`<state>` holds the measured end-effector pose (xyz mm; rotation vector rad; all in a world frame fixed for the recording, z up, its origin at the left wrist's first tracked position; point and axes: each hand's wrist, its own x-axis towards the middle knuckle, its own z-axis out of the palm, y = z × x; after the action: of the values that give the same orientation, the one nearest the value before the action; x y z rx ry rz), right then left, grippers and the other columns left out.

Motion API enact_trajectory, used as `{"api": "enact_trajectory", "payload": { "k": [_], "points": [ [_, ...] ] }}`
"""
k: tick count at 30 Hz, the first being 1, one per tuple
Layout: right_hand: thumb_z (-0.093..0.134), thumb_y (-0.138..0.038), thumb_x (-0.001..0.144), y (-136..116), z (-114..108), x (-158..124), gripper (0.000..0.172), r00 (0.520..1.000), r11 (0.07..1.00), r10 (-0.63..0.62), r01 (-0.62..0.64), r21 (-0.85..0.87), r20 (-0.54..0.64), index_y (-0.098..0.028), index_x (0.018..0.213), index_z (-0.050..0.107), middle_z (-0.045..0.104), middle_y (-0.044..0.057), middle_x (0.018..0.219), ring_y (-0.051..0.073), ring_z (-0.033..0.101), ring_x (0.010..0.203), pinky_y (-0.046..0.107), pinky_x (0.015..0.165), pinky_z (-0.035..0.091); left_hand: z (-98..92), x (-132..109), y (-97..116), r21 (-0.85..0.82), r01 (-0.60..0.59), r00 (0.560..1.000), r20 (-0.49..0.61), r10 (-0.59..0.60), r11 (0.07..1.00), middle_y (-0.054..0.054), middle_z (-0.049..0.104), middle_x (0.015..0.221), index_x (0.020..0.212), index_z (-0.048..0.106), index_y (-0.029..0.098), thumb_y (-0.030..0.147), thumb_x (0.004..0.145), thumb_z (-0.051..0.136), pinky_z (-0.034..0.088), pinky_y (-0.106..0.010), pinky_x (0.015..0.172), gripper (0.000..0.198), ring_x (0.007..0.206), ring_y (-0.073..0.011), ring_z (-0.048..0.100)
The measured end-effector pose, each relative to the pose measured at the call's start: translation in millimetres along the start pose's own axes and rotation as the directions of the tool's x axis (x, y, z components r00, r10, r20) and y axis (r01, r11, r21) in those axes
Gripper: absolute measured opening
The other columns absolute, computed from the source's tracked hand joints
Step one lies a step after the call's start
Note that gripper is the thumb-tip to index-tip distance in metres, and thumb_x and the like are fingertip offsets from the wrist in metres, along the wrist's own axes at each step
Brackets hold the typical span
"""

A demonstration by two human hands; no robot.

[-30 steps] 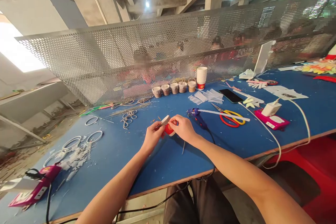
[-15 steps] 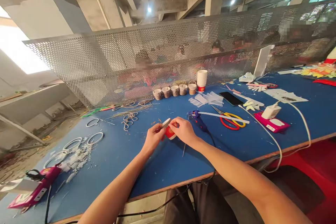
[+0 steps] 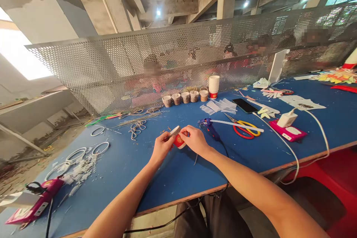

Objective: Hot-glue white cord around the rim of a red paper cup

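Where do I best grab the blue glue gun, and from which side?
Take the glue gun by its handle, probably with the right hand once free of the red cup, coming from the near side. The handle slants toward the person; the nozzle end faces left, and the white glue stick juts out rightward across the scissors.

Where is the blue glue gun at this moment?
In the head view, the blue glue gun lies on the table just right of the right hand, its white stick extending across the scissors.
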<state>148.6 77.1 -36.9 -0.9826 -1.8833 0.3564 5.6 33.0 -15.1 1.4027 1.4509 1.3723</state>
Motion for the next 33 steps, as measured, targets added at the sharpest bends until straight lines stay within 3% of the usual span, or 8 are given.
{"api": "enact_trajectory", "payload": {
  "k": [33],
  "points": [
    [0.060,-0.020,0.080,2.9,2.3,2.5,0.009,0.998,0.994,0.055,-0.055,0.096,-0.001,-0.021,0.072,0.063,0.067,0.002,0.076,0.016,0.061,0.066,0.026,0.062,0.044,-3.1,1.6,0.1,-0.025,0.024,0.998,0.057,-0.022,0.999,0.005,0.051,0.041,0.055,0.051,0.018,0.034,0.065,0.060,0.036,-0.021,0.043,0.021,0.040,-0.0097,0.045]
  ]
}}
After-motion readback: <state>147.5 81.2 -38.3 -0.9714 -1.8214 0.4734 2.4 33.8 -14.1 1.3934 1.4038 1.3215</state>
